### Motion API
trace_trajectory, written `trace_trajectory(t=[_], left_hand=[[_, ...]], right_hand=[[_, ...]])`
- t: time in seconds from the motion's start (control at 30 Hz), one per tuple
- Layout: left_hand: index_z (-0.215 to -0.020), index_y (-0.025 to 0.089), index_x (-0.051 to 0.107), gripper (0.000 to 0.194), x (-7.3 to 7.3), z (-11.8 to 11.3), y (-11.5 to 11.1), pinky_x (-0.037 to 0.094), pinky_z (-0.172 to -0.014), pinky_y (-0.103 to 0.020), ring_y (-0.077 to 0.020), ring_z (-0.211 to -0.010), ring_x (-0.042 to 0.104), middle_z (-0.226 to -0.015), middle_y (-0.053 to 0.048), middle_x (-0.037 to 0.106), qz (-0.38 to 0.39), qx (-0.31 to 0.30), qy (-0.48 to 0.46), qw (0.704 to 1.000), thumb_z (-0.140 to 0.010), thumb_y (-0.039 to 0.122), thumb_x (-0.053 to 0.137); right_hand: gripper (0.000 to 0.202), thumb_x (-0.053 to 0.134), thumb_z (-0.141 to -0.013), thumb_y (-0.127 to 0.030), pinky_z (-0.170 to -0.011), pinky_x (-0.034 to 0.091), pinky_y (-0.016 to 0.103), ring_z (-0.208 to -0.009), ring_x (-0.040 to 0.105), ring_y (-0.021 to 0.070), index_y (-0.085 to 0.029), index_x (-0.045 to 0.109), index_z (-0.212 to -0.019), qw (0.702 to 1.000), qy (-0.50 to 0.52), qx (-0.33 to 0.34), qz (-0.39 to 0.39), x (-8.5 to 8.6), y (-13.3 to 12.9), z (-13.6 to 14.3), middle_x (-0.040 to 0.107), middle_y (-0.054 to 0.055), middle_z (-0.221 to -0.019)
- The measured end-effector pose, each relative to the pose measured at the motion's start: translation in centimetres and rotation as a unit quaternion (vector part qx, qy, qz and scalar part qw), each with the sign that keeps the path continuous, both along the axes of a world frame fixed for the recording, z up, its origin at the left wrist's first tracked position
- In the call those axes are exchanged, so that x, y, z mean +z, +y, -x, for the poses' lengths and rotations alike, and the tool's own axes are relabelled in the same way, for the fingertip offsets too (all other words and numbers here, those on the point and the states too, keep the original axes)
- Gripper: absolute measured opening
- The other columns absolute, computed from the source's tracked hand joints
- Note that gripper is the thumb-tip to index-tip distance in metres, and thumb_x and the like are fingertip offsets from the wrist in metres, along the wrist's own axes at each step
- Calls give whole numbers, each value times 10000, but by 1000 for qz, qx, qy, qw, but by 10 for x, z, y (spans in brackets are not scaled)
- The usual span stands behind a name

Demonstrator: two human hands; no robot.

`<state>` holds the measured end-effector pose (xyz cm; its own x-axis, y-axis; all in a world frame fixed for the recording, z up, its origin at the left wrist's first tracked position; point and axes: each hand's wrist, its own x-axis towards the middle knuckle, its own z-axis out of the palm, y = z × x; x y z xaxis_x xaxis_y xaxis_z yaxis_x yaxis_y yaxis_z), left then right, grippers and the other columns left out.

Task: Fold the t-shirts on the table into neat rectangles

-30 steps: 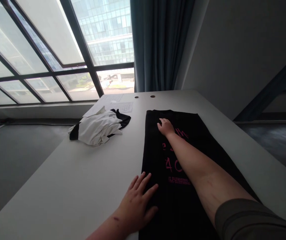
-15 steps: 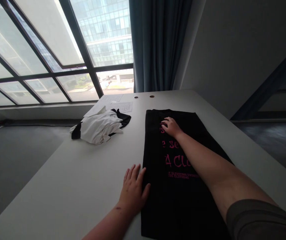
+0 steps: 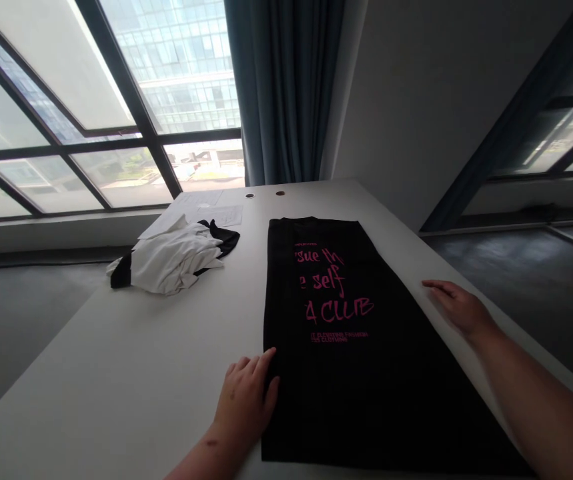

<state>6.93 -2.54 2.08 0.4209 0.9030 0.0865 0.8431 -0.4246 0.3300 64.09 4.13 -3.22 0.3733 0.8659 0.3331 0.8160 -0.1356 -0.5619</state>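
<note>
A black T-shirt (image 3: 356, 393) with pink lettering lies flat on the white table, its sides folded in to a long panel. My left hand (image 3: 247, 393) rests at the shirt's left edge, fingers loosely bent and apart, with the index finger and thumb touching the cloth. Off the right edge of the shirt, my right hand (image 3: 459, 308) hovers above or near the tabletop, its fingers stretched out and holding nothing. I cannot tell whether it touches the table.
A crumpled heap of white and black cloth (image 3: 171, 257) lies on the left of the white table (image 3: 166, 373). Behind it are sheets of paper (image 3: 221, 215). Two round cable holes pierce the far end. A blue curtain (image 3: 286, 93) and windows stand beyond.
My right hand has lifted off the shirt's lettering and moved right, past its edge, uncovering the print. My left hand stays at the left edge. The view has turned slightly right.
</note>
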Motion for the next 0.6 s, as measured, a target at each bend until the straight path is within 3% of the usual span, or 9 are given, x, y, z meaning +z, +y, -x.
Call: trace_trajectory(t=[0.13, 0.23, 0.43, 0.6], left_hand=[[-1375, 232, 624, 391, -8, 2, -7, 558, -927, -460, -277, -1025, 718, -1154, -80, 770, -6, 3, 31, 1000, -1006, 187, 501], [-1333, 253, 645, 358, -7, 5, -7, 566, -959, -445, -266, -1076, 728, -1184, -66, 771, 6, 7, 39, 999, -1004, 186, 522], [-1298, 263, 652, 343, 6, 16, -8, 557, -1016, -438, -244, -1137, 716, -1237, -62, 759, 73, 7, 42, 996, -1011, 201, 474], [-1289, 270, 640, 318, 18, 34, 1, 526, -1047, -458, -252, -1175, 703, -1268, -61, 745, 113, 36, 90, 989, -1020, 244, 472]], right_hand=[[343, 566, -827, -530, -1036, 536, 491, -1079, 717, 320, -319, 792, -975, 998, -7, 67, 21, 13, 4, 23, 774, 85, -1101], [359, 570, -824, -531, -1007, 552, 460, -1060, 727, 303, -306, 800, -983, 997, 24, 74, 25, 19, 11, 28, 784, 80, -1092], [425, 596, -846, -550, -911, 584, 431, -949, 751, 281, -243, 784, -1072, 983, 169, 60, 24, 6, 8, 10, 804, 111, -994], [410, 585, -851, -534, -904, 579, 409, -930, 746, 257, -238, 789, -1048, 980, 184, 64, 30, 6, 10, 7, 803, 88, -976]])
